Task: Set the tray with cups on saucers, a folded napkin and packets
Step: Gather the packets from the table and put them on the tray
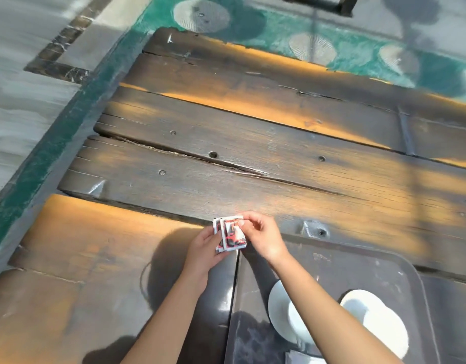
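A small stack of red, black and white packets [233, 235] is held between both hands above the near part of the wooden table. My left hand [204, 252] grips the stack from the left and below. My right hand [260, 236] pinches the top packet with thumb and fingers. A dark tray [379, 261] lies at the lower right. On it sit two white cups on saucers [283, 315] [379, 321], partly hidden by my right forearm. A grey napkin corner [298, 358] shows at the bottom edge of the tray.
The table [252, 153] is made of dark, worn wooden planks with gaps and screw holes. Its left edge runs diagonally beside a green strip [50, 153] and grey tiled floor. A green patterned carpet [279, 30] lies beyond the far edge.
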